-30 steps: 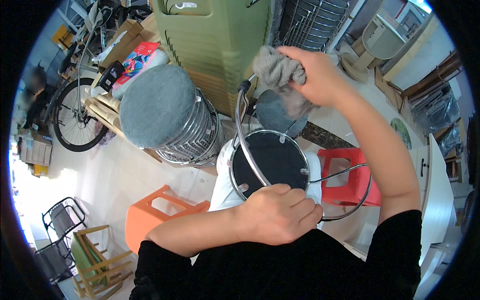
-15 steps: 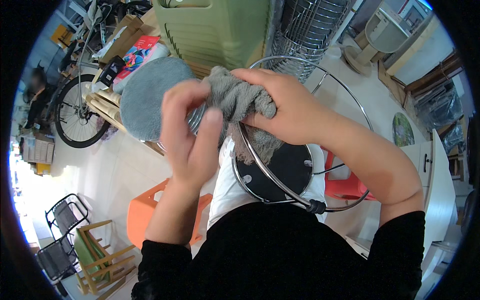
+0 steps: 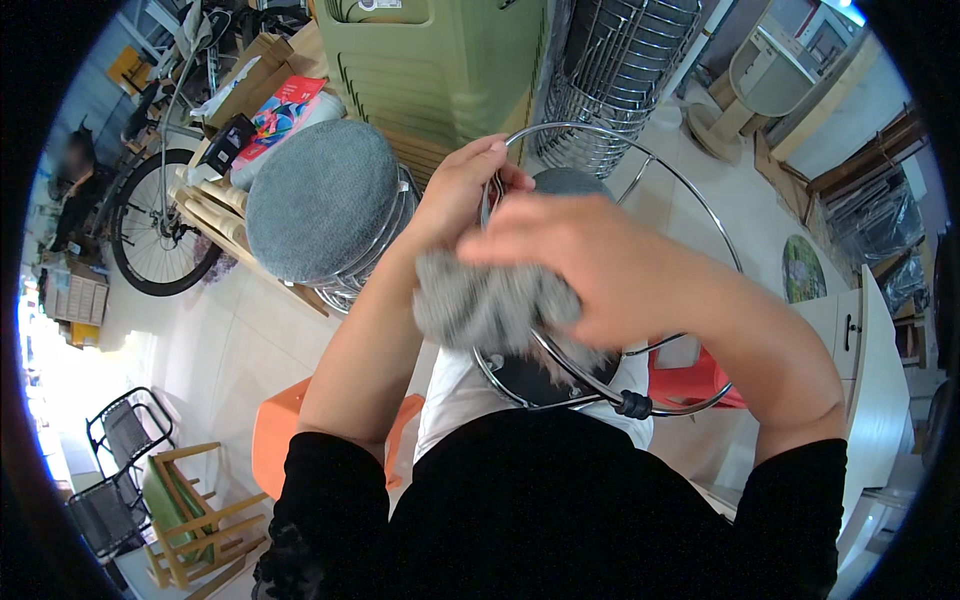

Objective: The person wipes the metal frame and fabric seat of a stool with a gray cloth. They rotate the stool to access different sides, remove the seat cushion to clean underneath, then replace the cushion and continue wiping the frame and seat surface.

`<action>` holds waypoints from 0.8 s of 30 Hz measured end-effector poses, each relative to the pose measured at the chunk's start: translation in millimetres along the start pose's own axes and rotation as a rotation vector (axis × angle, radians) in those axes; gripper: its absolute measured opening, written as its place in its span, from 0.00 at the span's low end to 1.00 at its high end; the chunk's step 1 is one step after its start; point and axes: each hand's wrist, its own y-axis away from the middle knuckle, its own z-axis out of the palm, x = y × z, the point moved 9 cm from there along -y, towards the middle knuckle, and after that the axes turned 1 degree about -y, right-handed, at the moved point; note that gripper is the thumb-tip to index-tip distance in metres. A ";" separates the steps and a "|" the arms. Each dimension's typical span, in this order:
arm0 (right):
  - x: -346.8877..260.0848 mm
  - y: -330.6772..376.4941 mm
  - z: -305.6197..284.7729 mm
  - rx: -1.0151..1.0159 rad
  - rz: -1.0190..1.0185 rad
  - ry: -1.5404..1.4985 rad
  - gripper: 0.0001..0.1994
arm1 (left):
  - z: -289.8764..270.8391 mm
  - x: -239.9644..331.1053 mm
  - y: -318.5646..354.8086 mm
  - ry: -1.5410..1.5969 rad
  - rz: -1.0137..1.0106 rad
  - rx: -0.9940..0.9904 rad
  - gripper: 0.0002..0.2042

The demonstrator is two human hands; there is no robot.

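A stool's chrome ring [image 3: 692, 190] is held up in front of me. The black underside [image 3: 525, 382] of its round seat rests over my white-clad lap. My left hand [image 3: 458, 195] is closed round the far left part of the ring. My right hand [image 3: 600, 255], smeared by motion, presses a fluffy grey cloth [image 3: 490, 308] against the ring, nearer to my body. The cloth bunches round the metal and hides part of it and of the underside. A black clip or foot [image 3: 632, 404] sits on the ring's near side.
Left of my hands is a stack of stools with a grey plush seat [image 3: 322, 200]. Green plastic stacked chairs [image 3: 430, 75] and chrome frames [image 3: 625, 75] stand ahead. An orange chair [image 3: 278, 440] is at lower left, a red stool [image 3: 685, 378] and white cabinet [image 3: 870, 400] at right.
My left hand has moved from beside the cloth to the ring's far left and closed on it. The right hand and cloth have come down along the ring toward my body.
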 end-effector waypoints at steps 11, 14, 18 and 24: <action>-23.1 10.3 18.0 -0.134 -0.058 -0.036 0.31 | -13.0 -3.5 8.9 0.040 -0.023 0.055 0.19; -46.8 40.6 20.9 -0.159 -0.081 0.026 0.30 | -9.0 -3.3 7.0 -0.016 0.013 0.018 0.21; -35.4 30.8 13.8 -0.052 -0.051 0.016 0.29 | -3.4 -1.9 12.4 -0.022 0.027 0.045 0.23; 17.5 -23.6 6.4 0.299 0.002 0.180 0.32 | -5.5 13.5 18.1 -0.537 0.493 0.039 0.23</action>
